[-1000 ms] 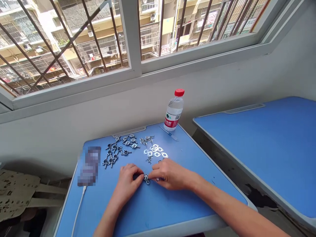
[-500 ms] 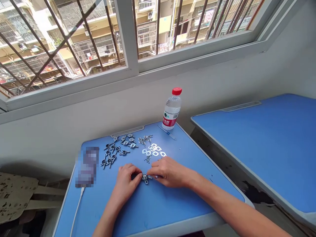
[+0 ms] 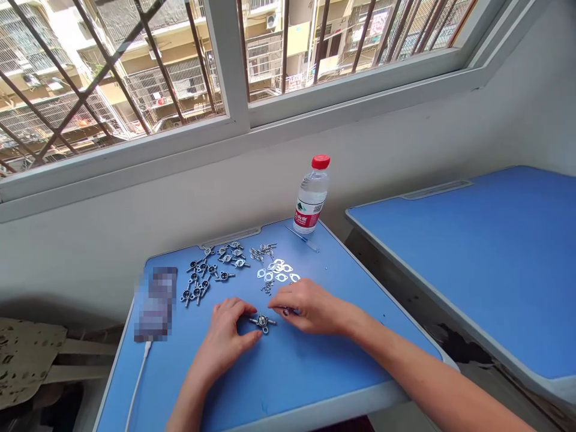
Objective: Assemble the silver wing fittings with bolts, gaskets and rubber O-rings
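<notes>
Head view: left hand (image 3: 226, 337) open beside 1 metal part (image 3: 263, 322), right hand (image 3: 305, 305) fingers closed, contents unclear.

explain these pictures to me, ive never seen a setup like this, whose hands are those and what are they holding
There is no robot here: these are a person's bare hands, and every picture comes from one camera worn on the head, looking forward and down.

On the blue table, a small metal part lies between the hands. The left hand has its thumb and fingers spread beside it. The right hand has curled fingers; whether they hold something small is hard to tell.

Beyond lie more metal parts, flat plates with holes and tiny pieces. A red-capped bottle stands at the far edge, and a white cable runs to a blurred-out object.
</notes>
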